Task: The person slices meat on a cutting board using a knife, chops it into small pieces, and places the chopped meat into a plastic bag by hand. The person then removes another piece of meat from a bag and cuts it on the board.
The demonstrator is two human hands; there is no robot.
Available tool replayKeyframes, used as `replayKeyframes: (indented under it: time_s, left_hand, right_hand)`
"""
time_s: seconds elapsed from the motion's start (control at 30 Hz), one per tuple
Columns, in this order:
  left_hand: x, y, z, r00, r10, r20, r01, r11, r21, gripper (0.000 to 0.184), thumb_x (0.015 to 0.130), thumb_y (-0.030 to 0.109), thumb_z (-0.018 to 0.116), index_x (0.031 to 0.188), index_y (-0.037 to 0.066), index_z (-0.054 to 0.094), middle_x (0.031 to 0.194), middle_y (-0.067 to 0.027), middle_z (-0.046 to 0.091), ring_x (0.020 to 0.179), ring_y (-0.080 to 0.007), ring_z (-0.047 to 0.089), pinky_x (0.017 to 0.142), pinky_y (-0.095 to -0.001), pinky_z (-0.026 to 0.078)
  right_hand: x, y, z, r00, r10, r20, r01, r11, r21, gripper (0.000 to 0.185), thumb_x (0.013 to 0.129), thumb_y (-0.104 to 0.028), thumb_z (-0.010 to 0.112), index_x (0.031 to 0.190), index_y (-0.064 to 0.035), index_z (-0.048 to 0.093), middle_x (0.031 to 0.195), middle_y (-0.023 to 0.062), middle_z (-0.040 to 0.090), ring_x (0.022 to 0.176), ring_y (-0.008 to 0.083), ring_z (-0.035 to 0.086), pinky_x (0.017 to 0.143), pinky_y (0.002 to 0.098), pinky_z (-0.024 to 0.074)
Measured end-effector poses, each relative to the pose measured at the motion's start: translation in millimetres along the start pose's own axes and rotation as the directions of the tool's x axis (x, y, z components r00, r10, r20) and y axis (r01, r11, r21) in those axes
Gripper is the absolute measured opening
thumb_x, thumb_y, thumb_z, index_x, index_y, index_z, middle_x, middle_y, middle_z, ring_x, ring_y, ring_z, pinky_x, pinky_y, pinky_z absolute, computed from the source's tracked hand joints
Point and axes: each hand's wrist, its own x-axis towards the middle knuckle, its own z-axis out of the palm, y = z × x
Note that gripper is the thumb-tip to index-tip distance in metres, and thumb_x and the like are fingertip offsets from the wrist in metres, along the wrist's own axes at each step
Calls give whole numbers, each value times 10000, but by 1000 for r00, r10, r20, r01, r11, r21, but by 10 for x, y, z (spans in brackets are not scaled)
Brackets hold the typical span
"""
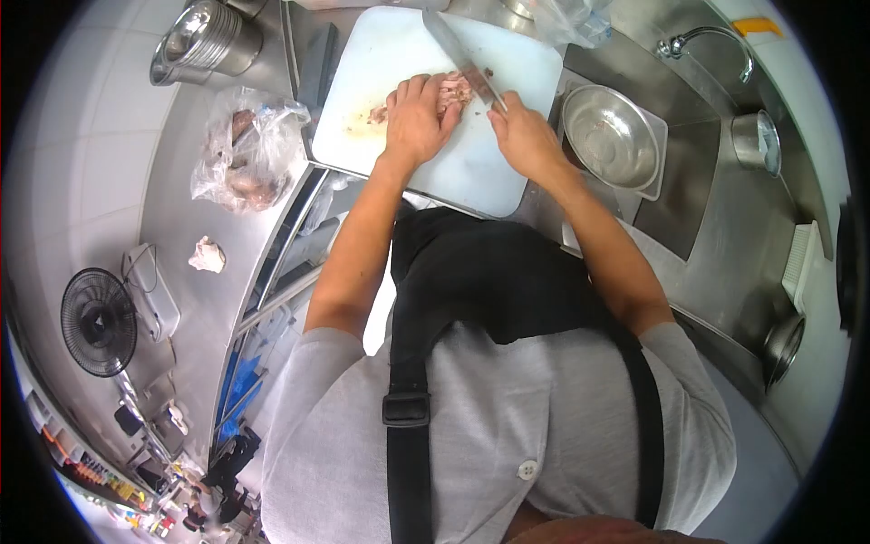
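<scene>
A white cutting board (362, 63) lies in front of me with a pile of chopped meat (456, 88) at its middle. My right hand (524, 136) is closed round the handle of a large kitchen knife (467, 65), whose blade points up and left across the board, over the right side of the pile. My left hand (419, 121) presses on the meat from the left with its fingers bent over it, partly hiding it. A few small bits of meat lie left of that hand, on a yellowish wet patch.
Right of the board are a metal bowl (611, 136) and a sink with a tap (716, 41). To the left lie a clear plastic bag of meat (245, 154) and a crumpled white piece (207, 256). Stacked metal containers (207, 41) stand upper left; a fan (98, 322) is lower left.
</scene>
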Motion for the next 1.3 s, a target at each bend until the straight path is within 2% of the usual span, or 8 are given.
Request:
replayKeyframes:
  time_s: [0.13, 0.33, 0.53, 0.67, 0.87, 1.13, 1.23, 1.3]
  left_hand:
    - [-58, 59, 68, 998, -50, -26, 51, 998, 24, 580, 938, 357, 726, 1416, 47, 616, 1327, -167, 617, 1283, -369, 535, 1093, -521, 389]
    - [-41, 55, 26, 995, -97, 12, 97, 995, 3, 708, 928, 373, 725, 1500, 5, 527, 1378, -191, 590, 1300, -384, 527, 1122, -530, 379]
    - [-116, 48, -94, 994, -34, 107, 24, 995, 101, 855, 878, 390, 748, 1553, -35, 441, 1457, -211, 533, 1356, -406, 479, 1156, -553, 355]
    - [-83, 26, -85, 992, -56, 110, 45, 994, 104, 856, 874, 373, 764, 1571, -5, 442, 1482, -203, 530, 1373, -399, 478, 1129, -562, 381]
    - [-195, 12, -120, 993, -62, 104, 57, 997, 53, 863, 882, 374, 765, 1582, 1, 426, 1480, -210, 528, 1372, -400, 472, 1138, -557, 368]
    - [-215, 46, -43, 995, -67, 70, 55, 985, 161, 843, 890, 349, 743, 1574, -17, 413, 1471, -228, 526, 1345, -403, 487, 1114, -564, 380]
    - [-253, 180, 21, 973, -223, 64, 210, 964, 163, 855, 890, 351, 750, 1577, -24, 405, 1481, -236, 513, 1349, -409, 483, 1127, -558, 377]
    - [-279, 160, -25, 989, -150, -10, 151, 987, 50, 911, 878, 376, 757, 1589, -45, 372, 1500, -244, 481, 1357, -420, 468, 1141, -561, 360]
  right_hand:
    - [-191, -255, -233, 998, -7, -67, 11, 999, 48, 312, 1106, -272, 551, 1194, 27, 522, 938, 313, 738, 895, 522, 716, 799, 626, 530]
    - [-56, 67, 119, 999, -37, -37, 38, 999, 18, 317, 1103, -272, 553, 1212, 23, 515, 927, 317, 734, 893, 529, 713, 788, 622, 535]
    - [-218, -168, -5, 999, 29, -33, -28, 999, 28, 335, 1104, -301, 552, 1197, 19, 519, 923, 311, 733, 887, 536, 707, 795, 639, 528]
    - [-52, 103, 265, 1000, -12, 4, 12, 998, 58, 346, 1107, -314, 546, 1198, 19, 518, 923, 310, 733, 882, 532, 708, 793, 641, 527]
    - [-311, -358, -245, 997, 10, -72, -5, 998, 68, 340, 1104, -307, 552, 1195, 19, 520, 933, 313, 733, 890, 528, 710, 816, 638, 529]
    - [-49, 57, 256, 999, -18, 44, 17, 999, 37, 333, 1100, -283, 556, 1203, 31, 519, 956, 317, 735, 900, 527, 712, 831, 627, 531]
    - [-56, -33, 89, 999, -9, 36, 9, 1000, 7, 337, 1100, -290, 557, 1208, 27, 520, 943, 317, 736, 900, 524, 713, 821, 621, 536]
    - [-125, -198, -97, 999, 31, 39, -31, 999, -7, 338, 1101, -294, 556, 1203, 26, 518, 931, 319, 734, 901, 522, 714, 816, 620, 537]
